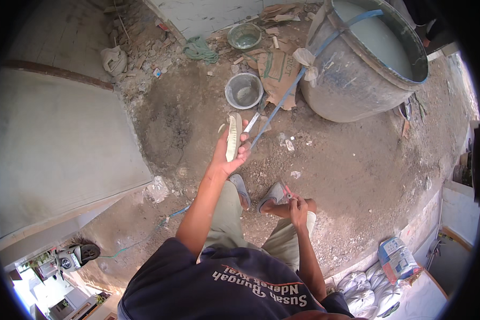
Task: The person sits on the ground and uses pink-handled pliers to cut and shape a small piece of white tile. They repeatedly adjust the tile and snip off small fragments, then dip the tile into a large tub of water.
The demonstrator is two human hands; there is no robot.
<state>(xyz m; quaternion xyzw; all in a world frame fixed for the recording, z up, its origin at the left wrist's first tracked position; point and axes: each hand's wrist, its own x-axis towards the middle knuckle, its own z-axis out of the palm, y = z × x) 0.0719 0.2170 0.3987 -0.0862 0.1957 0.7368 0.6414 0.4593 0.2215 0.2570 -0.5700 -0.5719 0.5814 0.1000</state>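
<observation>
My left hand (230,152) is raised in front of me, its fingers wrapped round a long cream-coloured piece (232,137) with a curved, ridged face. I cannot make out what kind of thing it is. Beside those fingers shows a white stick-like handle (252,123); whether the hand touches it I cannot tell. Lower down, by my right knee, my right hand (299,208) is closed on a small tool with red handles (287,191), which looks like pliers. A gap separates the two hands.
A large grey drum (341,88) of cloudy water stands at the far right, a blue hose (282,101) running from it. A grey basin (244,91), a torn paper sack (279,74), and a green bowl (244,36) lie ahead. A pale panel (64,154) borders the left.
</observation>
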